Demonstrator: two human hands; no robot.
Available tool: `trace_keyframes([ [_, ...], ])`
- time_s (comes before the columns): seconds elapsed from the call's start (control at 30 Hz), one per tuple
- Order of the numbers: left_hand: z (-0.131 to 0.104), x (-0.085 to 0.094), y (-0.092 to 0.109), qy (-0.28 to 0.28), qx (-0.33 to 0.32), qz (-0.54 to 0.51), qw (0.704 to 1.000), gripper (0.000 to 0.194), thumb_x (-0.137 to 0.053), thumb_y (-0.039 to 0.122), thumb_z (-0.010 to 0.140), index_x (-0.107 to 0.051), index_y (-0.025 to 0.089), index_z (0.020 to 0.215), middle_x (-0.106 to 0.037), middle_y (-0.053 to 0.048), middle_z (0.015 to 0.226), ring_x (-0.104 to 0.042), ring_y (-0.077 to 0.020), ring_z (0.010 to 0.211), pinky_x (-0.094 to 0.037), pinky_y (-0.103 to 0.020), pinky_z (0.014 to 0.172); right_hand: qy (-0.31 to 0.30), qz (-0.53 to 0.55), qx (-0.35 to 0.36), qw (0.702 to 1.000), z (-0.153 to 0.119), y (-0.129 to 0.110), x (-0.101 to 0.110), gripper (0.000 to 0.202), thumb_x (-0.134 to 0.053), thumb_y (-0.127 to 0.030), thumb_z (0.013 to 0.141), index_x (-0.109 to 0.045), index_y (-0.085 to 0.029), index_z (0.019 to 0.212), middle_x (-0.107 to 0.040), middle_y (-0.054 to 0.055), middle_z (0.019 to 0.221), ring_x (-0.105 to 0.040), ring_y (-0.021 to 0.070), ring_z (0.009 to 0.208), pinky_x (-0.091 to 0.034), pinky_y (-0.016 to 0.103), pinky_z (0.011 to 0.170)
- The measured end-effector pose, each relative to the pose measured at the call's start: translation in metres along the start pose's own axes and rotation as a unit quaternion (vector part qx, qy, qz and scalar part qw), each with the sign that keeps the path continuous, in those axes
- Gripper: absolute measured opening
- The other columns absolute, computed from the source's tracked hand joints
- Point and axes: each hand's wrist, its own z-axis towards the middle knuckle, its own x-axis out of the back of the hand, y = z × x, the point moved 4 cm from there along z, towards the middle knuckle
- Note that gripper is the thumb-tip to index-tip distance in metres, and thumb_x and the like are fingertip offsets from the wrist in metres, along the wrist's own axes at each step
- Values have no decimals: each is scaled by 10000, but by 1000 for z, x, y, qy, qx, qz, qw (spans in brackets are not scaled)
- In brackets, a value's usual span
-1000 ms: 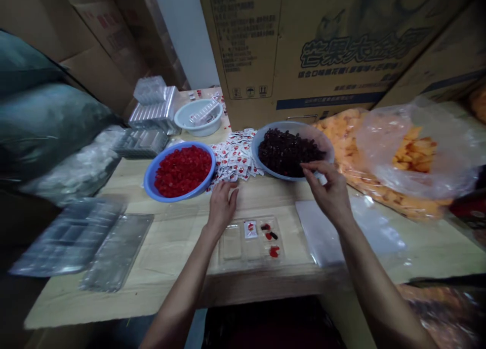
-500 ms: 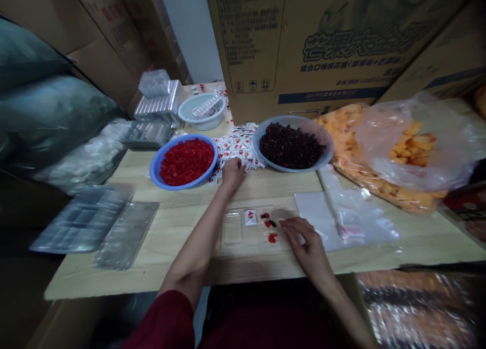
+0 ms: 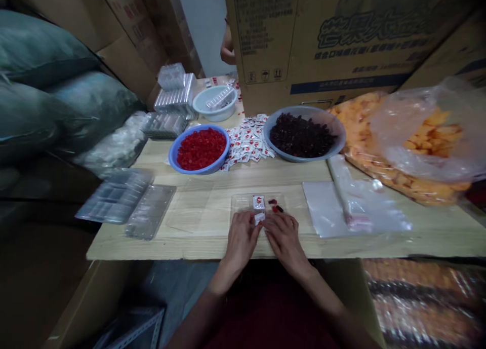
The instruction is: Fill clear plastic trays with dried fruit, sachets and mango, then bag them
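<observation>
On the table before me lies a clear plastic tray with shallow compartments. A white sachet with a red print sits in its middle part, and dark and red candies lie in its right part. Over the tray's near side, a second small white sachet is between my hands. My left hand pinches it from the left with closed fingers. From the right, my right hand meets it, fingers bent and together at its edge. Both hands hide the near part of the tray.
Behind the tray stand a blue bowl of red candies, loose sachets and a bowl of dark candies. Clear trays lie left; plastic bags and a bag of orange pieces lie right. A person's arm shows behind a carton.
My left hand has come back from the loose sachets to the tray with a sachet. My right hand has moved left to meet it. The view has shifted, and a person's arm appears behind.
</observation>
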Motion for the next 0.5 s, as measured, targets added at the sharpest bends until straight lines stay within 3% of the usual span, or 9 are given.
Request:
trace_keyframes([
  [0.1,4,9,5,24,-40,77,996,289,-593,275,915,-590,207,1196,-596,-102,1138,-529,-269,1068,-448,-458,949,15,0,-7,1000,-2,3,-2,300,-529,-158,952,-667,-273,1192,-627,69,1263,-467,275,1240,-343,496,1039],
  [0.3,14,6,3,-36,-71,46,996,258,-585,237,912,-663,244,1158,-602,-89,1072,-515,-264,1039,-443,-459,948,28,13,-14,999,1,-2,8,300,-536,-147,944,-678,-280,1172,-632,63,1267,-471,276,1251,-342,504,1050],
  [0.4,18,17,5,17,0,-113,993,318,-693,346,837,-675,243,1137,-604,-100,1139,-502,-286,1134,-397,-495,1037,64,42,-55,996,4,7,42,289,-535,-190,955,-682,-291,1183,-622,66,1296,-476,277,1272,-344,516,1067],
  [0.47,26,35,4,49,87,-311,945,422,-761,466,748,-676,240,1095,-616,-105,1159,-502,-302,1186,-402,-494,1051,114,102,-115,982,4,23,80,289,-574,-264,949,-669,-304,1219,-613,67,1323,-483,280,1290,-334,529,1097],
  [0.5,32,45,3,56,130,-418,897,496,-764,550,708,-669,231,1076,-627,-114,1161,-510,-310,1201,-428,-484,1031,147,159,-153,964,3,34,103,307,-587,-326,946,-654,-313,1245,-612,69,1331,-498,282,1287,-346,534,1099],
])
